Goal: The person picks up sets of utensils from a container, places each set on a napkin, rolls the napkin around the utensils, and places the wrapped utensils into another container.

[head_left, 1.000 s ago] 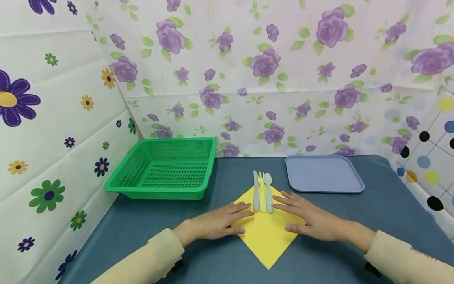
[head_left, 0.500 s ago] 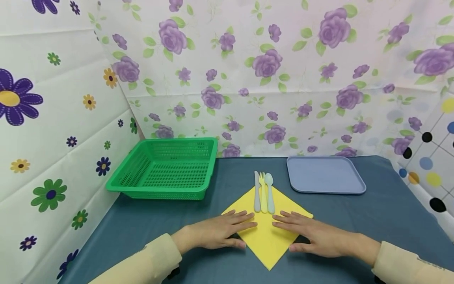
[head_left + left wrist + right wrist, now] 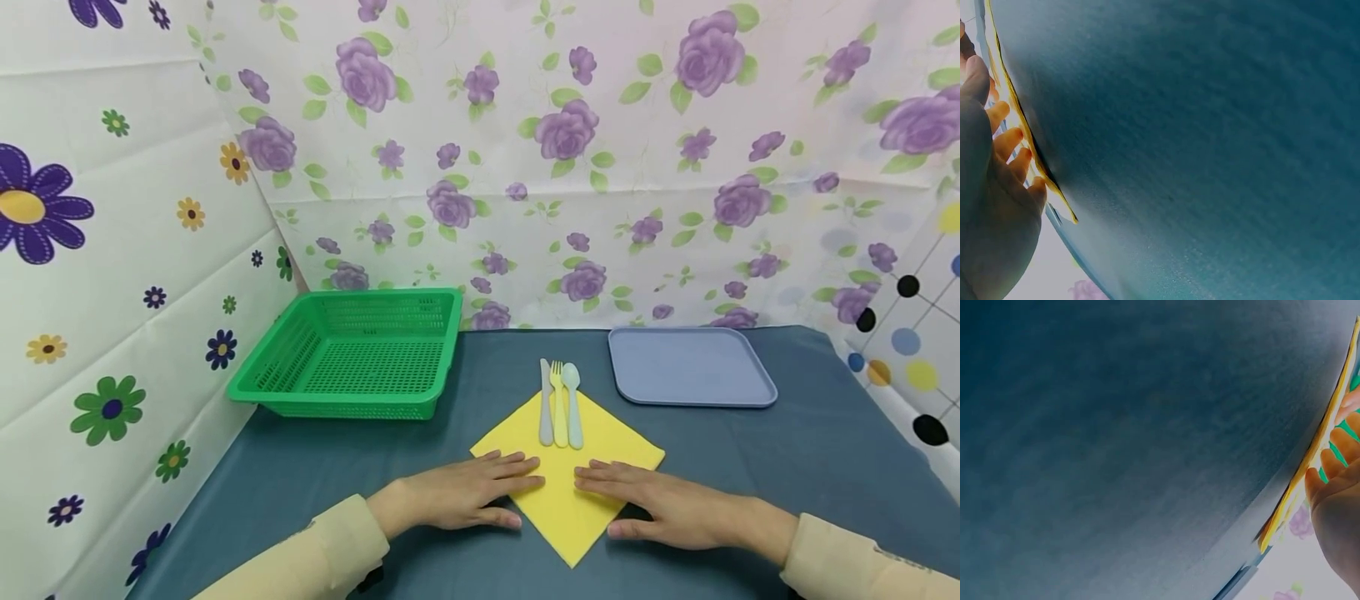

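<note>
A square yellow napkin [image 3: 562, 500] lies flat on the blue-covered table, one corner pointing towards the person. On its far half, side by side, are a greyish knife [image 3: 546, 408], a pale yellow fork [image 3: 559, 408] and a pale mint spoon [image 3: 573, 408], their heads reaching past the far corner. The left hand [image 3: 468, 493], fingers spread and straight, is over the napkin's near left edge. Mirroring it, the right hand [image 3: 667, 504] has straight fingers over the near right edge. Neither hand grips anything. Both wrist views show the fingers beside the napkin's thin yellow edge.
A green perforated basket [image 3: 352, 400] stands at the back left. At the back right lies a blue-grey tray [image 3: 690, 367]. Flower-patterned sheets [image 3: 480, 167] hang behind the table and along the left; a dotted sheet [image 3: 922, 333] is at the right.
Both hands have drawn back towards the person, uncovering the napkin's left and right corners, and have lowered slightly. The cutlery and napkin stay in place.
</note>
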Motion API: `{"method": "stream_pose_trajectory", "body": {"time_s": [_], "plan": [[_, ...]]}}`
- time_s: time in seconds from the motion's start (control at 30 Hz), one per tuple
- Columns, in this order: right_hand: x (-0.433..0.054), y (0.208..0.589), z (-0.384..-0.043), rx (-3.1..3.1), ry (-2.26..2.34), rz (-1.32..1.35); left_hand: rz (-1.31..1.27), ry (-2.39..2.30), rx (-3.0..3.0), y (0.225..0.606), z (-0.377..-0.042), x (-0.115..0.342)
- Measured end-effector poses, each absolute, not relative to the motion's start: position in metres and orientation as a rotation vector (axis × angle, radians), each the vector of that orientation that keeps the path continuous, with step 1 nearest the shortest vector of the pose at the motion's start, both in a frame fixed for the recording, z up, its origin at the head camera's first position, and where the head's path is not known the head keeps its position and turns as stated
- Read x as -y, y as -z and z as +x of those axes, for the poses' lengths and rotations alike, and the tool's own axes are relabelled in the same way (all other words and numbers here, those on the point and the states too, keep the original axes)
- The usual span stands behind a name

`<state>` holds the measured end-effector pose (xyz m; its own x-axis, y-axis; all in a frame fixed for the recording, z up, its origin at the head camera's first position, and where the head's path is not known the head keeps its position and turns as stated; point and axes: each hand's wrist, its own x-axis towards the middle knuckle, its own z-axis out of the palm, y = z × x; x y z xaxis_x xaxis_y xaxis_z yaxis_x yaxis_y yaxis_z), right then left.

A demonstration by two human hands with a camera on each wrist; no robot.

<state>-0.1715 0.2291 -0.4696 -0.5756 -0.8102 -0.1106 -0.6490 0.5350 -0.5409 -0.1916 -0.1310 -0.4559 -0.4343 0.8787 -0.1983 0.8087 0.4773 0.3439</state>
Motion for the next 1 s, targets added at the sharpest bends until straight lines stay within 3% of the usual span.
{"method": "stream_pose_trajectory", "body": {"time_s": [0.6,1.0], "plan": [[-0.228,0.466,-0.182,-2.391,0.661,-1.323,1.337,-0.325,-2.345,0.451,-0.198,0.129],[-0.224,0.461,-0.184,-2.433,0.597,-1.309,1.464,-0.258,-2.419,0.45,-0.201,0.126]]}}
